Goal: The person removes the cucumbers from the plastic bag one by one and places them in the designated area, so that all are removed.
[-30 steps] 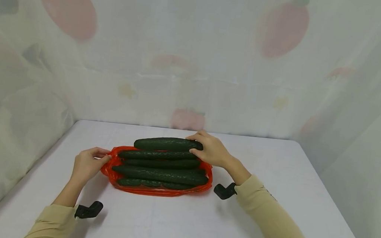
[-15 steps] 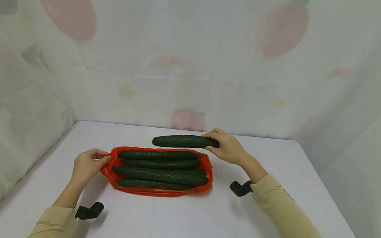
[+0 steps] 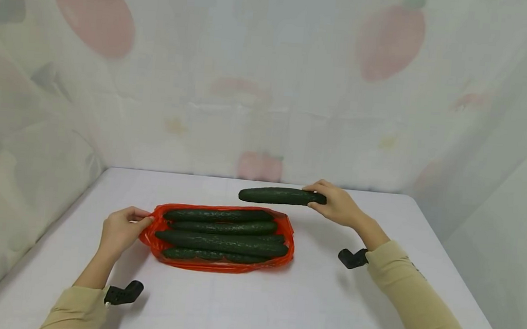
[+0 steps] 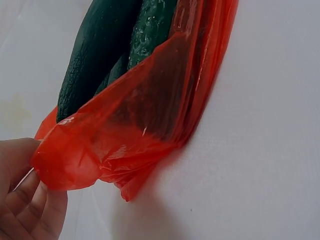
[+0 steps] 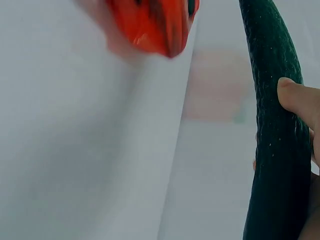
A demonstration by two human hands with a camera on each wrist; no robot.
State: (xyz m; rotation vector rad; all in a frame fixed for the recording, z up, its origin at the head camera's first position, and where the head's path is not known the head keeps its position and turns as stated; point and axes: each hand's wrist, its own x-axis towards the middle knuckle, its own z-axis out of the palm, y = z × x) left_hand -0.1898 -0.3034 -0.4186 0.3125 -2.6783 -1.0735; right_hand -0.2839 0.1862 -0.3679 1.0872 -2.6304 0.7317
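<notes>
Your right wrist view cuts off both ends of the cucumber (image 5: 275,130) and shows only one fingertip (image 5: 300,100) pressed on its skin, so the rest of that grip reads only from the head view; your left wrist view hides most of your left hand (image 3: 121,228) behind the crumpled red plastic bag (image 4: 135,125). From the head view, the cucumber (image 3: 279,195) hangs level above the white table (image 3: 252,308), at about 1 o'clock from the bag (image 3: 218,264) and apart from it, its right end inside your right hand (image 3: 337,204), whose fingers curl over the top with the thumb beneath. Your left hand's fingers pinch the bag's left edge at 9 o'clock. Four more cucumbers (image 3: 220,242) lie side by side in the bag.
</notes>
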